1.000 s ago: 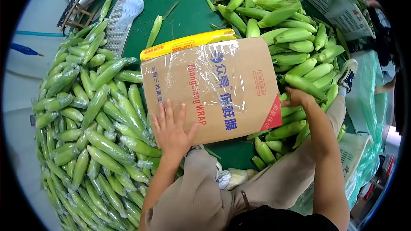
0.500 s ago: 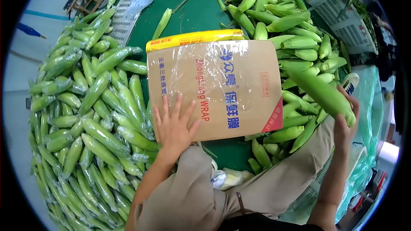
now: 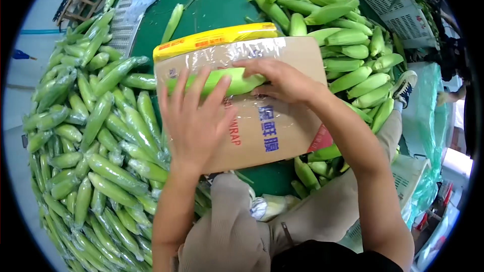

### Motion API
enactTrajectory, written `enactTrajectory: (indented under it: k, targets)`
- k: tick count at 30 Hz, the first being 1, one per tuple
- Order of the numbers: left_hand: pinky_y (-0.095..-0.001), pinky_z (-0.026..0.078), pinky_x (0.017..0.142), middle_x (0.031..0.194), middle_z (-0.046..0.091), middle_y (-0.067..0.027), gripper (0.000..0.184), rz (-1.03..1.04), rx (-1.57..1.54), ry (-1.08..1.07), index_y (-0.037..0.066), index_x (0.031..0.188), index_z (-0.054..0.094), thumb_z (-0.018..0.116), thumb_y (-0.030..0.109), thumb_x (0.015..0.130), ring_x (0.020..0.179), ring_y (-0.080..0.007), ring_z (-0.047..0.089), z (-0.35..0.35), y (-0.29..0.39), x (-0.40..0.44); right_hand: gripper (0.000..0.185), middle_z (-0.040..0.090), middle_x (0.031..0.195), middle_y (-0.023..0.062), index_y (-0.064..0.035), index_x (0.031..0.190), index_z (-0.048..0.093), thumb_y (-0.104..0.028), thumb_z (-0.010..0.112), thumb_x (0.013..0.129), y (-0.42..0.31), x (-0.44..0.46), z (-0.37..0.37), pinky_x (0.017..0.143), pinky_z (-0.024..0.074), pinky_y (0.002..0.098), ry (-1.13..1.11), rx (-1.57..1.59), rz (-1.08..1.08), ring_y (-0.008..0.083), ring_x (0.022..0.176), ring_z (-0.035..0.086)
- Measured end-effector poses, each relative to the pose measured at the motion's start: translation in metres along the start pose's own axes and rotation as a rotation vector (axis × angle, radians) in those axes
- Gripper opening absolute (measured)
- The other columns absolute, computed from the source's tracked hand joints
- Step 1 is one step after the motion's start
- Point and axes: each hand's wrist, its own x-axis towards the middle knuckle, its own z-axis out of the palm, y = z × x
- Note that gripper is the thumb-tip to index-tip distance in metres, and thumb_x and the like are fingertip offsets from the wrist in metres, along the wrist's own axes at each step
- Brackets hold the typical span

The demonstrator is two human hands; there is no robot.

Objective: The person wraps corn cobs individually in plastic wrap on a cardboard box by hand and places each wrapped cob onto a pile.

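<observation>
The green corn (image 3: pixel 236 82) is being gripped at one end by the right hand (image 3: pixel 290 81). It is being covered by the open left hand (image 3: pixel 194 121), with the brown box (image 3: pixel 295 121) under both hands.

Dark green surface (image 3: pixel 217 5), plastic-wrapped green corn cobs (image 3: pixel 111 171) heaped along its left edge, unwrapped green corn cobs (image 3: pixel 348 37) piled toward its right edge, brown printed cardboard box (image 3: pixel 252 151) between the heaps, loose pale-green cob (image 3: pixel 173 23) nearer the far edge.
</observation>
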Motion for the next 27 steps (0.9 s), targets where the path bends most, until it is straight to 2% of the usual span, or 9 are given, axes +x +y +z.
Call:
enactTrajectory:
  k: [4, 6, 8, 12, 16, 17, 20, 26, 27]
  targets:
    - [-0.0520, 0.035, 0.114, 0.137, 0.064, -0.0001, 0.069, 0.020, -0.053, -0.172, 0.030, 0.143, 0.066, 0.087, 0.038, 0.078, 0.131, -0.0278, 0.055, 0.051, -0.015, 0.024, 0.067, 0.053, 0.154, 0.0165, -0.0102, 0.143, 0.057, -0.015, 0.086, 0.083, -0.021, -0.037, -0.024, 0.111, 0.0480, 0.0493, 0.170, -0.051, 0.024, 0.0415, 0.134, 0.057]
    - [-0.0507, 0.036, 0.113, 0.134, 0.065, 0.0010, 0.071, -0.003, -0.056, -0.166, 0.032, 0.143, 0.065, 0.088, 0.037, 0.076, 0.126, -0.0259, 0.057, 0.050, -0.012, 0.023, 0.082, 0.061, 0.128, 0.0120, -0.0205, 0.147, 0.059, -0.026, 0.093, 0.073, -0.037, -0.093, -0.038, 0.107, 0.0479, 0.0475, 0.107, -0.242, 0.236, 0.0358, 0.122, 0.060]
    - [-0.0503, 0.036, 0.113, 0.135, 0.064, 0.0008, 0.070, -0.004, -0.039, -0.147, 0.032, 0.144, 0.064, 0.087, 0.037, 0.078, 0.127, -0.0267, 0.057, 0.050, -0.011, 0.016, 0.079, 0.062, 0.112, 0.0072, -0.0251, 0.146, 0.061, -0.032, 0.091, 0.073, -0.052, -0.110, -0.029, 0.095, 0.0509, 0.0443, -0.202, -0.385, 0.292, 0.0303, 0.107, 0.062]
    - [-0.0511, 0.035, 0.113, 0.135, 0.064, 0.0002, 0.070, 0.011, -0.045, -0.170, 0.033, 0.145, 0.063, 0.086, 0.038, 0.079, 0.128, -0.0271, 0.056, 0.050, -0.009, 0.020, 0.040, 0.061, 0.092, 0.0059, -0.0211, 0.131, 0.070, -0.026, 0.074, 0.092, -0.026, -0.106, 0.013, 0.084, 0.0513, 0.0395, -0.073, -0.538, 0.058, 0.0250, 0.095, 0.062]
    - [-0.0512, 0.034, 0.114, 0.136, 0.064, -0.0016, 0.070, 0.013, -0.032, -0.191, 0.033, 0.145, 0.063, 0.085, 0.040, 0.080, 0.129, -0.0282, 0.056, 0.045, -0.012, 0.022, 0.010, 0.073, 0.101, 0.0057, -0.0057, 0.106, 0.069, 0.001, 0.065, 0.100, -0.053, -0.099, 0.034, 0.087, 0.0571, 0.0333, 0.777, 0.037, 0.242, 0.0199, 0.094, 0.071]
    - [-0.0512, 0.034, 0.114, 0.137, 0.064, -0.0019, 0.069, 0.014, -0.048, -0.187, 0.033, 0.145, 0.063, 0.085, 0.040, 0.080, 0.129, -0.0285, 0.056, 0.045, -0.011, 0.019, 0.021, 0.075, 0.110, 0.0088, -0.0033, 0.115, 0.069, 0.008, 0.059, 0.102, -0.058, -0.091, 0.030, 0.090, 0.0576, 0.0327, 0.715, -0.055, 0.294, 0.0198, 0.096, 0.073]
    - [-0.0500, 0.034, 0.114, 0.141, 0.062, -0.0058, 0.077, 0.075, -0.067, -0.186, 0.022, 0.149, 0.059, 0.085, 0.041, 0.079, 0.130, -0.0302, 0.055, 0.046, -0.010, 0.018, 0.036, 0.071, 0.109, 0.0144, -0.0026, 0.123, 0.067, -0.015, 0.080, 0.092, -0.052, -0.021, 0.027, 0.092, 0.0559, 0.0404, 0.530, -0.185, 0.293, 0.0342, 0.101, 0.069]
    - [-0.0514, 0.044, 0.107, 0.143, 0.059, -0.0161, 0.086, 0.065, -0.532, 0.003, 0.007, 0.150, 0.052, 0.090, 0.027, 0.075, 0.134, -0.0361, 0.053, 0.029, -0.066, -0.026, 0.074, 0.061, 0.118, 0.0120, -0.0070, 0.128, 0.060, -0.039, 0.091, 0.069, -0.034, 0.019, 0.035, 0.096, 0.0492, 0.0446, 0.187, -0.466, 0.164, 0.0342, 0.112, 0.059]
    - [-0.0487, 0.046, 0.104, 0.142, 0.058, -0.0163, 0.081, 0.027, -0.298, 0.019, 0.007, 0.140, 0.061, 0.094, 0.027, 0.069, 0.130, -0.0373, 0.055, 0.005, -0.069, -0.046, 0.073, 0.061, 0.112, 0.0127, -0.0084, 0.132, 0.061, -0.037, 0.091, 0.071, -0.032, 0.019, 0.035, 0.094, 0.0502, 0.0450, 0.221, -0.444, 0.143, 0.0349, 0.108, 0.060]
